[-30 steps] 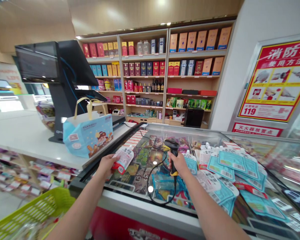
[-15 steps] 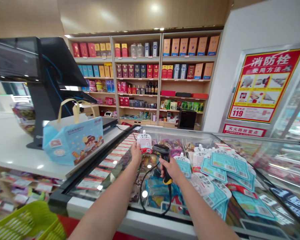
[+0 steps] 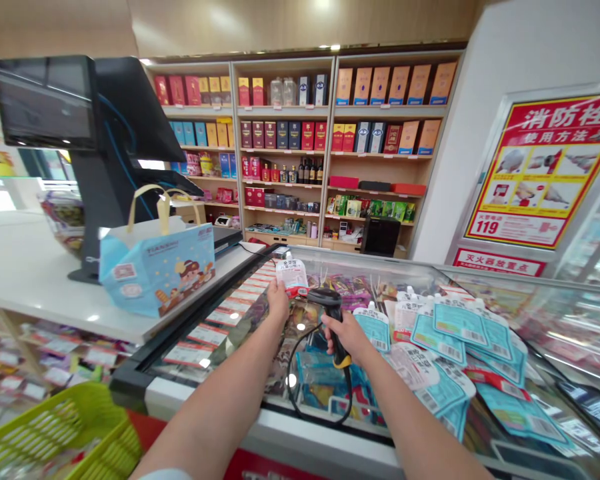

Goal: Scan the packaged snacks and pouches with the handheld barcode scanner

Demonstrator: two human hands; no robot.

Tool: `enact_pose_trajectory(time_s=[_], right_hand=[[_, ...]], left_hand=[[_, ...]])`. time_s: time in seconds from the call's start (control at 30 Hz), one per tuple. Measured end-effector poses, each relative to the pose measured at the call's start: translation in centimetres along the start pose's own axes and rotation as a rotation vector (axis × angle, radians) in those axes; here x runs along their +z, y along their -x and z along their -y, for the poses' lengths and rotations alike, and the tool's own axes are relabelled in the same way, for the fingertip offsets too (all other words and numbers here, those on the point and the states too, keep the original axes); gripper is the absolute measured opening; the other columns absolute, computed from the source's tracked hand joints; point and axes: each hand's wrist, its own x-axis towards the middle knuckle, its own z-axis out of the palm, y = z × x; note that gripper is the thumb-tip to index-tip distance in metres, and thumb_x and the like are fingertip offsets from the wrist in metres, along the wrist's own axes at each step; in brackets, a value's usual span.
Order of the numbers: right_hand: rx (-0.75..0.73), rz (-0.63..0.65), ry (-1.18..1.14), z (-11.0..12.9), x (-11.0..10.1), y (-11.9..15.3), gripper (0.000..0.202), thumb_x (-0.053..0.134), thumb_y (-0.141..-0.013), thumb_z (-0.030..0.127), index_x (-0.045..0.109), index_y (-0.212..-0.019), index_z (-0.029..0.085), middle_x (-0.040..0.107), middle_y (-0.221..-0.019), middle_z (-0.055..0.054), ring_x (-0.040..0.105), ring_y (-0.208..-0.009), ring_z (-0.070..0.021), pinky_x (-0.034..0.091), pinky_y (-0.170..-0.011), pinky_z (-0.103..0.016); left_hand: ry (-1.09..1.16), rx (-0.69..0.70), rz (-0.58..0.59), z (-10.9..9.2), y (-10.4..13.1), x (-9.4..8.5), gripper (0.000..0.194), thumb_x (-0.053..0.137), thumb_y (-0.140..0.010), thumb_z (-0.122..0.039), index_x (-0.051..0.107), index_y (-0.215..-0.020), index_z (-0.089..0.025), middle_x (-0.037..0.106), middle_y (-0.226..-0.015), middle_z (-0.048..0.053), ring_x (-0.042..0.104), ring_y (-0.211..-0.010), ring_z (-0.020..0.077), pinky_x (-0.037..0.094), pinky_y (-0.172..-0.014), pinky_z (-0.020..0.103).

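Observation:
My left hand [image 3: 279,300] grips the lower left edge of a white and red spouted pouch [image 3: 292,275], held upright with its cap on top. My right hand [image 3: 341,333] is wrapped round the handle of a black and yellow barcode scanner [image 3: 329,303]. The scanner's head points left, close to the pouch's lower right corner. From its handle a black cable loops down over the glass top of the freezer [image 3: 220,373]. Right of the scanner, several blue and white spouted pouches [image 3: 463,323] lie in a loose pile on the glass.
On the white counter [image 3: 25,257] at left stand a blue paper bag [image 3: 155,267] and a black checkout terminal [image 3: 115,127]. A green basket [image 3: 80,427] is at lower left. Shelves [image 3: 285,117] of boxed goods line the back. A red sign [image 3: 545,167] hangs at right.
The view has shifted slightly, so the surroundings sit a little differently in the frame. Both hands keep their holds; the pouch and scanner stay close together.

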Motion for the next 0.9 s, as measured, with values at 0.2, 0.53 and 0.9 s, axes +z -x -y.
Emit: enact_pose_trajectory(time_s=[0.2, 0.53, 0.9], right_hand=[[0.015, -0.014, 0.013, -0.3, 0.1, -0.3, 0.041, 0.071, -0.063, 0.05, 0.047, -0.078, 0.02, 0.052, -0.047, 0.007, 0.047, -0.036, -0.0102, 0.046, -0.034, -0.025], [0.05, -0.082, -0.025, 1.0, 0.0, -0.2, 0.032, 0.068, -0.07, 0.043, 0.047, -0.075, 0.02, 0.051, -0.044, 0.008, 0.047, -0.034, -0.0094, 0.046, -0.034, -0.023], [-0.065, -0.386, -0.038, 5.6, -9.0, 4.6, 0.029, 0.068, -0.074, 0.038, 0.046, -0.083, 0.022, 0.052, -0.046, 0.008, 0.05, -0.035, -0.0113, 0.046, -0.037, -0.024]], left_hand=[[0.022, -0.007, 0.027, -0.1, 0.2, 0.0, 0.024, 0.054, -0.079, -0.035, 0.06, -0.093, -0.017, 0.065, -0.083, 0.003, 0.063, -0.076, 0.0138, 0.051, -0.075, 0.026], [-0.022, -0.054, 0.064, -1.3, 1.7, 1.4, 0.019, 0.053, -0.076, -0.024, 0.062, -0.09, -0.015, 0.067, -0.078, 0.004, 0.064, -0.072, 0.0152, 0.053, -0.073, 0.029], [0.161, -0.296, 0.445, -2.5, 13.4, 17.0, 0.047, 0.065, -0.069, -0.018, 0.056, -0.115, -0.015, 0.068, -0.083, 0.004, 0.063, -0.066, 0.0145, 0.054, -0.065, 0.029]])
